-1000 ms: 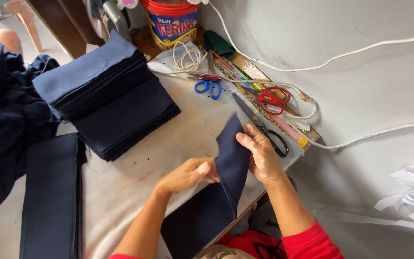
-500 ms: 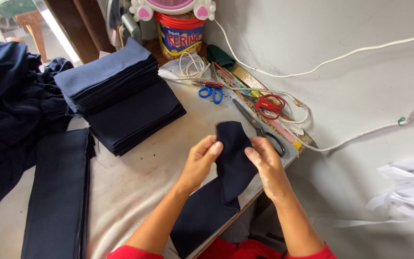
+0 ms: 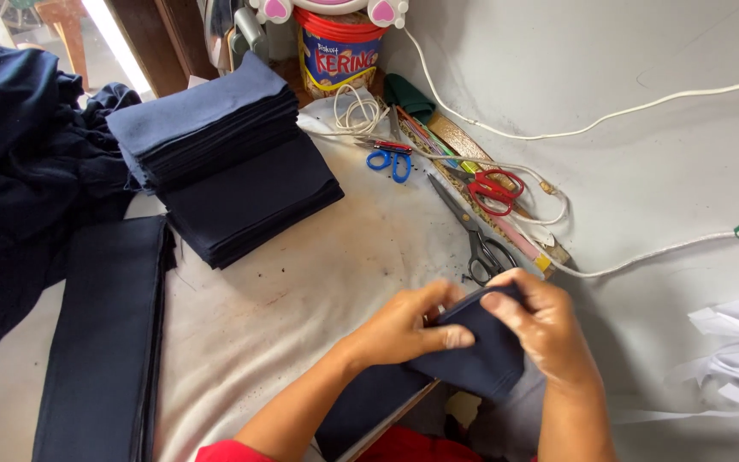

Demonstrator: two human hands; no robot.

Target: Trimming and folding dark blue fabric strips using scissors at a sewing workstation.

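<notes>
Far left: heap of dark cloth, with a long flat navy strip on the table below it. Next, a stack of cut navy panels. Front centre, at the table's near edge: left hand and right hand both pinch a folded navy fabric piece, thumbs on top, fingers curled under. Just behind: black scissors; farther back, blue scissors and red scissors. White cable runs along the wall.

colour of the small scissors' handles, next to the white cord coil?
Blue handles on the small scissors, clearest in the head view.
</notes>
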